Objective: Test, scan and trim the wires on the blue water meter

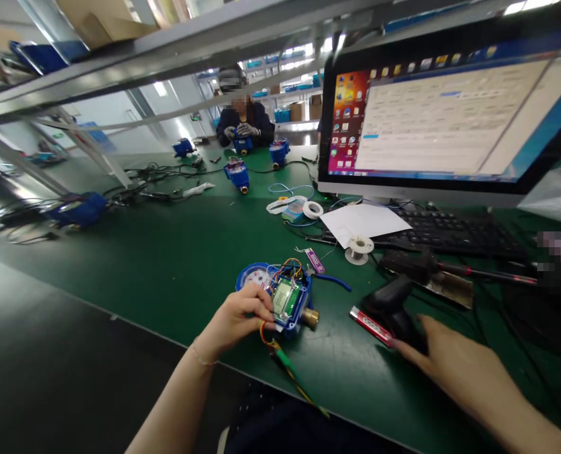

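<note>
On bench, L grip part-hiding meter, R grip @ scanner, hold unclear

Background glare is bright; edges stretch and blur.

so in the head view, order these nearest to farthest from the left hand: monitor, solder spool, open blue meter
1. Open blue meter, at the fingertips of the left hand
2. Solder spool, off to the right
3. Monitor, beyond the spool, upper right
</note>
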A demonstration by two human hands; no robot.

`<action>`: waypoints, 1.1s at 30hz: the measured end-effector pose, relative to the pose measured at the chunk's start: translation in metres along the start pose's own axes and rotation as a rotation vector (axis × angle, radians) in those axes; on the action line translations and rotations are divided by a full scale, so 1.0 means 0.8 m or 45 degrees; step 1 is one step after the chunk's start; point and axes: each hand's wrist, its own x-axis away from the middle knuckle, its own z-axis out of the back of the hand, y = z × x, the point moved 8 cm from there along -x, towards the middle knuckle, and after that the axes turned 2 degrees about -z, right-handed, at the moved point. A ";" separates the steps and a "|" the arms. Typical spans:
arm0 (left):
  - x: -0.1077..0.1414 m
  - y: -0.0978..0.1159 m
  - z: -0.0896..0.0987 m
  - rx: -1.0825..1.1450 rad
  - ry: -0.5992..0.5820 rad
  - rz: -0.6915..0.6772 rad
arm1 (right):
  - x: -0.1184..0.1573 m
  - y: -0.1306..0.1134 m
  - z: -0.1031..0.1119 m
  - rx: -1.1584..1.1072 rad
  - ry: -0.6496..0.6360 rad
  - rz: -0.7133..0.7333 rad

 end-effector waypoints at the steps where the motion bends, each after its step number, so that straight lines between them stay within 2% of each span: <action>1: 0.000 0.000 0.000 0.000 0.002 -0.002 | 0.002 -0.021 -0.013 0.060 -0.048 -0.025; 2: 0.001 0.000 0.000 0.000 0.000 -0.006 | 0.002 -0.037 -0.022 0.051 -0.077 -0.009; 4: 0.001 -0.001 -0.001 -0.002 -0.007 -0.012 | -0.002 -0.045 -0.022 -0.062 -0.054 -0.029; 7: 0.002 -0.002 -0.001 0.005 -0.012 -0.015 | 0.002 -0.049 0.010 -0.453 0.008 0.062; 9: 0.002 -0.003 -0.001 0.013 -0.017 -0.008 | 0.017 -0.071 0.032 -0.687 -0.064 0.220; 12: 0.001 -0.002 0.000 0.002 -0.016 -0.010 | 0.042 -0.119 0.053 -0.840 -0.229 0.437; 16: 0.000 -0.001 0.001 -0.018 -0.019 -0.003 | 0.046 -0.152 0.055 -0.885 -0.286 0.486; 22: -0.001 -0.004 -0.001 -0.003 -0.028 0.015 | 0.032 -0.148 0.047 -0.878 -0.266 0.457; 33: -0.003 0.000 0.000 -0.021 -0.043 -0.003 | 0.038 -0.138 0.034 -0.896 -0.331 0.447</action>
